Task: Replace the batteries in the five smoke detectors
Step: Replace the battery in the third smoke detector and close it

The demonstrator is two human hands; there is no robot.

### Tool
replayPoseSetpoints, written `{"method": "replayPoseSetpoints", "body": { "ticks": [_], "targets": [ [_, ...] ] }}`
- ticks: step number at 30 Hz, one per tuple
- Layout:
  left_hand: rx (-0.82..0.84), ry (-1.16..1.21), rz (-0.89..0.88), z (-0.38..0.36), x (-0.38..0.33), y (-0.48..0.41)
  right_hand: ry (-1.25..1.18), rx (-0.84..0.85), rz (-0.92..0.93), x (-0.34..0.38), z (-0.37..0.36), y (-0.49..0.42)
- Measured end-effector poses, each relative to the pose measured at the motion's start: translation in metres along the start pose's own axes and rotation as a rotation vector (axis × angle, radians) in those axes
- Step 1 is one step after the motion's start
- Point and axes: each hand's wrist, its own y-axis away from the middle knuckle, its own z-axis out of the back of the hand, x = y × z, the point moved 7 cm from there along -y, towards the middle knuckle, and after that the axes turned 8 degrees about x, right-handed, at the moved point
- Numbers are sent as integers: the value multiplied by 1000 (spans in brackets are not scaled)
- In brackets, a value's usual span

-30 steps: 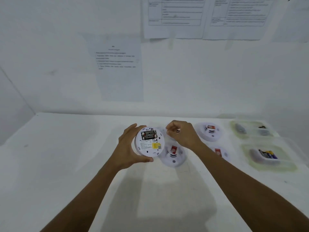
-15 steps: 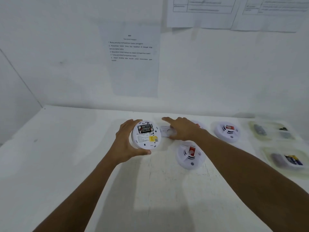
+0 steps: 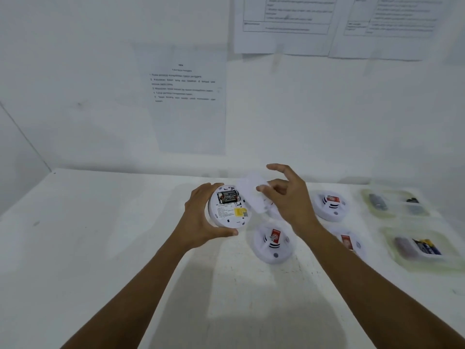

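My left hand grips a round white smoke detector by its rim, its back facing me. Black batteries lie in its uncovered compartment, above a yellow label. My right hand pinches a white battery cover just right of the compartment, with the index finger raised. Three more white detectors with red labels lie face up on the table: one in front, one behind my right hand, one partly hidden by my right forearm.
Two clear trays stand at the table's right: the far tray holds dark batteries, the near tray holds batteries with blue and yellow wrapping. Printed sheets hang on the white wall behind. A wall borders the table on the left.
My right hand went down flat onto the table, picked up the white cover and lifted it beside the detector. The left hand kept holding the detector.
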Motion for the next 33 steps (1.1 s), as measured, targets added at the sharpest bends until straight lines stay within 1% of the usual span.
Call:
{"method": "replayPoseSetpoints", "body": {
  "ticks": [1,4,7,10,14,17,19,24,28,30,33],
  "targets": [
    [8,10,-7,-9,-5,-6,5,-6,3,3,0,8],
    [33,16,11,-33,-16,-17,194,-75,61,3,5,23],
    [35,22,-13,-52,-34,-19,331,-122,132,2,18,33],
    [31,18,-35,-70,-45,-23,418,-98,116,1,29,43],
    [42,79,-6,-87,-65,-21,560,-40,118,3,40,58],
    [82,67,32,-101,-76,-22,579,-32,95,4,53,65],
    [91,53,43,-106,-77,-24,592,-32,112,6,58,69],
    [47,-62,21,-102,-98,-15,590,-15,126,12,67,76],
    [37,-83,19,-101,-103,-17,578,-9,127,17,73,78],
    [55,-59,14,-106,-103,-17,569,0,135,21,73,79],
    [113,74,41,-116,-97,-17,542,5,124,26,75,80]
  ]
}}
